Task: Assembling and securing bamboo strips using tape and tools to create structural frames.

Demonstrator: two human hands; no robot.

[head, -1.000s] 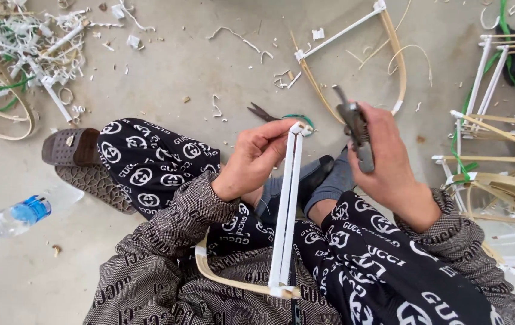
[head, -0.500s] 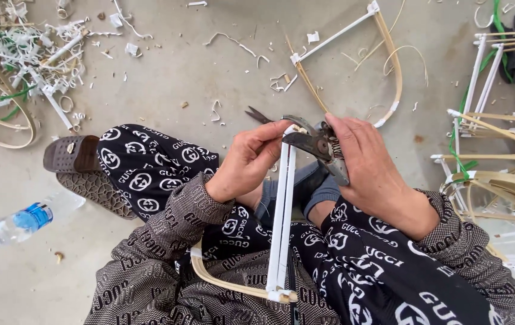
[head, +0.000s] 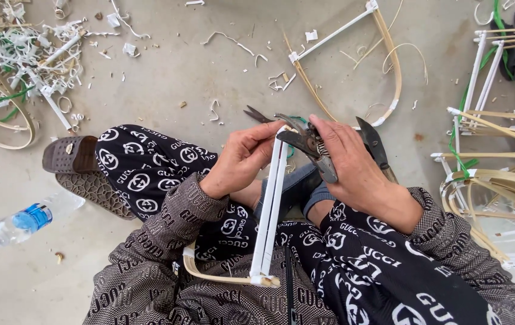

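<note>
White-wrapped bamboo frame (head: 271, 210) running lap to hands, top pointing away, left hand (head: 242, 159) pinching its top, right hand (head: 353, 165) gripping shears (head: 308, 144), bare concrete floor (head: 167, 78) littered with scraps.

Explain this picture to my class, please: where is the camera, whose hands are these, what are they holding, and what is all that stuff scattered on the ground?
The camera sits on the person's head and looks down, so you see their own lap and two bare hands. The left hand grips the top of a frame of white sticks that stands in the lap, joined to a curved bamboo strip at the bottom. The right hand holds metal snips against the top of that frame. On the concrete floor lie a heap of white scraps, another bamboo and white-stick frame, a stack of such frames at right, a plastic water bottle and a brown sandal.
</note>
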